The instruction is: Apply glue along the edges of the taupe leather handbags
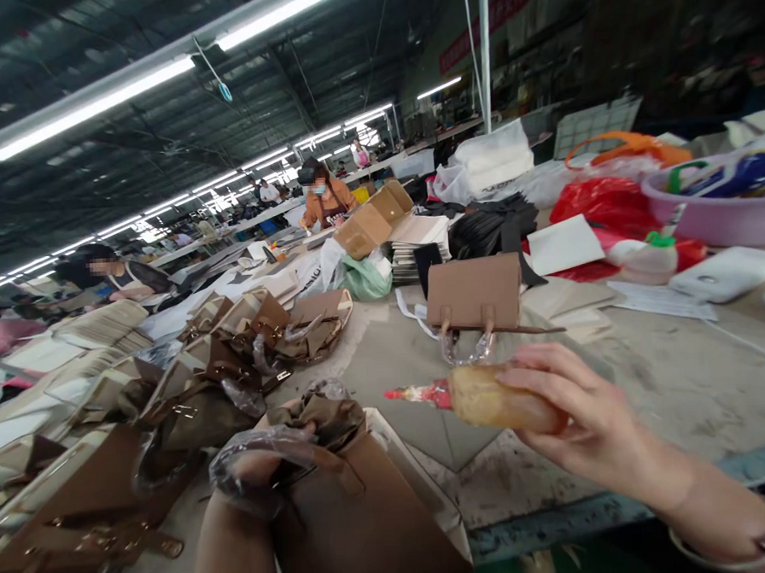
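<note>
My right hand (pixel 582 421) is closed round a yellowish squeeze bottle (pixel 491 398) with a red nozzle that points left over the table. My left hand (pixel 257 473), partly covered by clear plastic wrap, grips the top of a brown leather handbag (pixel 363 527) standing at the near table edge. The bag's handles are bundled in plastic under my fingers. Another brown handbag (pixel 474 292) lies flat further back on the grey table (pixel 682 382).
A pile of several brown handbags (pixel 189 391) covers the left side. Stacks of cut pieces, a cardboard box (pixel 372 223), black material, red bags and a pink basin (pixel 718 209) stand behind. Other people work at far tables on the left.
</note>
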`<state>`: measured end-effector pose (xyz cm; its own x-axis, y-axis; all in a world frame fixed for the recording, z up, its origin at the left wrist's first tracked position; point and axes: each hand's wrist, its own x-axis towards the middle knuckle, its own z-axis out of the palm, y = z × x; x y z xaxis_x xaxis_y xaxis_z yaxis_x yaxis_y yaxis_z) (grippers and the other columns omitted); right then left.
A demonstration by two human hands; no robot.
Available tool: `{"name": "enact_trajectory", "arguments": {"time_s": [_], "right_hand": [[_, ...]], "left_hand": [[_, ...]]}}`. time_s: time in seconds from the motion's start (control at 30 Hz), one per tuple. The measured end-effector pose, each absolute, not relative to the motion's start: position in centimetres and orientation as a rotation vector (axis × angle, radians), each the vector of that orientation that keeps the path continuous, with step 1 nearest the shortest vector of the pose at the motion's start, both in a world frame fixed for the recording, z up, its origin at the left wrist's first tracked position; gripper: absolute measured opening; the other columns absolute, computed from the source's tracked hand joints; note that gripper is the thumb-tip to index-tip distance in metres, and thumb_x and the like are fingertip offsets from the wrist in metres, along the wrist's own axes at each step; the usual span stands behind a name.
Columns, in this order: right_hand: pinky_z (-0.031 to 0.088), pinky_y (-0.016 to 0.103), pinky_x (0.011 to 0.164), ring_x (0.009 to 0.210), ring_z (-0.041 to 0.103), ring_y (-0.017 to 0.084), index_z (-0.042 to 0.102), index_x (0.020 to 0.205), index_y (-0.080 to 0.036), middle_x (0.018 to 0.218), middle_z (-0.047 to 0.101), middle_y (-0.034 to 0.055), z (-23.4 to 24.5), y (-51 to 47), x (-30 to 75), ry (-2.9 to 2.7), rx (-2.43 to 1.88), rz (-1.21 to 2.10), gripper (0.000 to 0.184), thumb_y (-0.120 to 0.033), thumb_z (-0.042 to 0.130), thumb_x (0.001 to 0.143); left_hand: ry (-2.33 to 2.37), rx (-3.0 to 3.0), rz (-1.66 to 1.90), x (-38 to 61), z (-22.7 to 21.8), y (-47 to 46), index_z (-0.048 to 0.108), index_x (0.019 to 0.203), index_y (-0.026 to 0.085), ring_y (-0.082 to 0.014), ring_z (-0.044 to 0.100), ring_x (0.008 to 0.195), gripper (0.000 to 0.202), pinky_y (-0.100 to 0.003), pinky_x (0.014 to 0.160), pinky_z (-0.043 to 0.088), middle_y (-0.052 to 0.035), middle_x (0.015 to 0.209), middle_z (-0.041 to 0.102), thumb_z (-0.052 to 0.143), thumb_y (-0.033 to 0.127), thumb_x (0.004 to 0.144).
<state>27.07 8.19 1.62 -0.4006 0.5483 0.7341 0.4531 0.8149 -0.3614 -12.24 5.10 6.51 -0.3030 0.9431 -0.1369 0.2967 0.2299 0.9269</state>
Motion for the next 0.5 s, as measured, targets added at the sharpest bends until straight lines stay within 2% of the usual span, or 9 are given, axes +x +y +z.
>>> {"name": "enact_trajectory", "arguments": {"time_s": [0.1,0.33,0.5], "right_hand": [[0.048,0.047,0.094,0.118,0.049,0.03,0.053,0.128,-0.025,0.12,0.051,0.011,0.6,8.4,26.7,-2.131,-0.654,0.195,0.054,-0.001,0.053,0.079],[0.046,0.045,0.096,0.115,0.046,0.027,0.055,0.123,-0.019,0.115,0.047,0.0111,0.9,8.4,26.3,-2.218,-0.551,0.219,0.049,0.007,0.048,0.083],[0.048,0.042,0.09,0.116,0.043,0.026,0.055,0.121,-0.019,0.114,0.047,0.0106,0.9,8.4,25.9,-2.265,-0.543,0.26,0.046,0.008,0.045,0.085]], "left_hand": [[1.764,1.121,0.966,-12.8,4.8,5.0,0.074,0.072,0.023,-0.0363,0.068,0.09,0.036,-0.042,0.087,0.055,-0.0095,0.083,0.075,0.086,0.047,0.048],[1.787,1.151,0.991,-13.1,2.8,5.4,0.073,0.086,0.02,-0.0289,0.067,0.079,0.046,-0.033,0.073,0.056,-0.0078,0.086,0.075,0.089,0.041,0.048],[1.766,1.138,0.919,-12.6,2.9,5.6,0.074,0.08,0.02,-0.031,0.068,0.089,0.036,-0.033,0.081,0.056,-0.0067,0.081,0.074,0.087,0.041,0.055]]}}
